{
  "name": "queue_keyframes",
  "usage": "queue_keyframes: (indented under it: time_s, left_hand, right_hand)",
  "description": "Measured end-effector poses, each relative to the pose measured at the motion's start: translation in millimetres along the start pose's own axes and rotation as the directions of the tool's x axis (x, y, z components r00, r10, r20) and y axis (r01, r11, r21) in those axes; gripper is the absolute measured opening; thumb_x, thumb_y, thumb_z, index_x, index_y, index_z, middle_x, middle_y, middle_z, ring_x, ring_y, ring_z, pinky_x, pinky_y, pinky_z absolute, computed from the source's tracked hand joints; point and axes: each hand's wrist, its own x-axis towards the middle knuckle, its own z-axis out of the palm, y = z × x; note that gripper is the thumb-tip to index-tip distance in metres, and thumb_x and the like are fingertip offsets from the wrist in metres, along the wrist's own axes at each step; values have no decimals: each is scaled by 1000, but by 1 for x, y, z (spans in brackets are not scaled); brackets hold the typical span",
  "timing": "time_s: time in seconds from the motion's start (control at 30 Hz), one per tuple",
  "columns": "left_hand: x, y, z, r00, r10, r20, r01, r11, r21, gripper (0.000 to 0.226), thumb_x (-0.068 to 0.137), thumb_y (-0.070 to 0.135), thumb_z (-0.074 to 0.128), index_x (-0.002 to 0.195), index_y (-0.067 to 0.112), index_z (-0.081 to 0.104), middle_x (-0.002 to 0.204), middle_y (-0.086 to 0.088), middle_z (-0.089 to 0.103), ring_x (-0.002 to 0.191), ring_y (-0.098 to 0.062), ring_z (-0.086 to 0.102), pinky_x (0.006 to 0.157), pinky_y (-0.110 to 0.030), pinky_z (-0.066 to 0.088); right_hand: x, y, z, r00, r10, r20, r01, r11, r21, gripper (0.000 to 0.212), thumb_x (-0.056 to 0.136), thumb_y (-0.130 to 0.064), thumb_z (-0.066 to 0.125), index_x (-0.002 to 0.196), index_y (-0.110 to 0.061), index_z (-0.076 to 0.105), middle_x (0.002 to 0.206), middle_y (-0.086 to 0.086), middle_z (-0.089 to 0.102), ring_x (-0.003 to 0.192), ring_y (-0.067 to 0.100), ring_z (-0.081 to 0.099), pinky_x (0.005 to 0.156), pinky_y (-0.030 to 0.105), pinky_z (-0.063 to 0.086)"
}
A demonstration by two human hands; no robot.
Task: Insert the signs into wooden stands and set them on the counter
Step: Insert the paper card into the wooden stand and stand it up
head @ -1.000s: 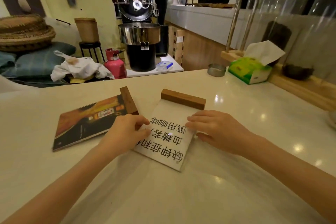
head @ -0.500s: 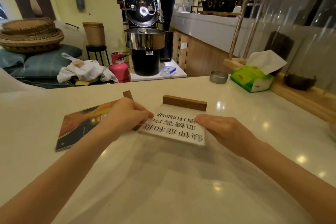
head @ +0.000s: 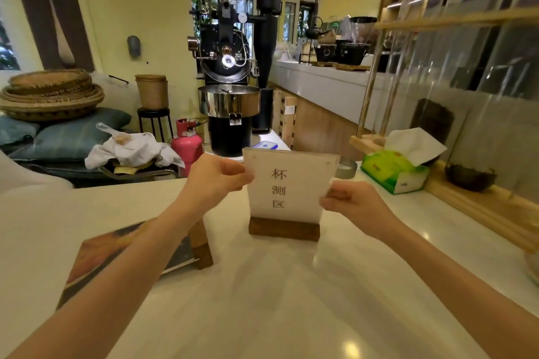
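A white sign (head: 287,183) with dark characters stands upright in a dark wooden stand (head: 284,229) on the pale counter (head: 291,300). My left hand (head: 215,179) pinches the sign's upper left edge. My right hand (head: 351,202) pinches its lower right edge. To the left, a second sign (head: 96,251) with a dark orange picture lies flat on the counter, partly hidden under my left forearm, with its wooden stand (head: 201,245) at its right end.
A green tissue box (head: 393,172) and a small metal dish (head: 347,167) sit at the counter's far right. A wooden ledge (head: 481,207) with glass panels runs along the right. Beyond the counter stand a black coffee roaster (head: 229,90) and a pink gas cylinder (head: 186,146).
The white sign lay flat on the counter with both hands on it; it has been tipped up and now stands vertical in its stand, its other face toward me.
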Motion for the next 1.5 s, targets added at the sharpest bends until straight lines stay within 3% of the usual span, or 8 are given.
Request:
queue_keyframes:
  time_s: [0.27, 0.53, 0.77, 0.97, 1.03, 1.17, 1.33, 1.5]
  left_hand:
    - [25, -9, 22, 991, 52, -122, -49, 999, 23, 28, 83, 20, 59, 108, 10, 63, 105, -4, 67, 85, -10, 56, 82, -26, 43]
    - [34, -16, 29, 994, 38, -100, -47, 994, -98, 25, 85, 15, 56, 107, 5, 61, 109, -14, 67, 99, -25, 63, 88, -39, 53]
    - [16, -28, 16, 999, 29, -22, -27, 998, 51, 41, 83, 25, 58, 122, 16, 50, 110, -3, 64, 93, -11, 55, 85, -27, 43]
    - [-22, -47, -32, 997, -38, 72, 31, 994, 103, 35, 84, 29, 56, 117, 19, 54, 114, -1, 63, 101, -13, 58, 90, -29, 44]
    - [-34, -55, -51, 998, -39, 50, 30, 984, 178, 32, 84, 28, 56, 115, 19, 57, 111, 2, 62, 99, -11, 57, 89, -26, 43]
    - [-62, -72, -81, 999, -43, 12, 38, 960, 277, 30, 83, 25, 59, 112, 18, 61, 104, 4, 62, 95, -11, 58, 77, -15, 42]
    - [-94, -102, -106, 989, -141, -35, 143, 919, 367, 34, 76, 26, 67, 109, 21, 63, 114, -4, 66, 95, -14, 56, 85, -25, 42]
    - [-129, -121, -122, 991, -129, -46, 136, 898, 418, 49, 71, 19, 73, 117, 26, 57, 119, 4, 60, 103, -7, 50, 84, -10, 37]
  right_hand:
    - [22, 4, 1, 991, 124, 54, -130, 986, 108, 23, 83, -7, 60, 106, -7, 64, 100, 11, 70, 89, 22, 66, 84, 33, 55]
    - [25, 3, 2, 982, 184, 52, -190, 968, 165, 16, 85, -8, 58, 100, -7, 63, 95, 7, 66, 80, 11, 64, 64, 12, 55]
    - [17, -15, 8, 900, 404, 162, -324, 871, -369, 30, 81, -27, 64, 99, -4, 64, 87, 9, 64, 69, 15, 57, 59, 22, 45]
    - [12, -52, 20, 931, 275, 240, -173, 911, -375, 37, 82, -21, 63, 116, -9, 56, 107, 8, 61, 80, 15, 52, 57, 16, 41]
    - [15, -67, 28, 936, 222, 273, -113, 924, -364, 32, 80, -23, 65, 109, -10, 62, 122, 8, 58, 89, 15, 48, 70, 19, 43]
    - [20, -101, 55, 937, 23, 349, 81, 956, -281, 25, 80, -32, 64, 100, -17, 66, 96, -1, 63, 91, 13, 56, 76, 21, 43]
    - [13, -135, 104, 832, -250, 495, 338, 936, -95, 26, 83, -22, 62, 109, -20, 63, 108, 1, 67, 94, 13, 61, 87, 28, 51]
    - [-3, -143, 158, 724, -385, 572, 587, 780, -216, 39, 87, -22, 56, 125, -18, 50, 131, 4, 55, 116, 20, 51, 95, 31, 43]
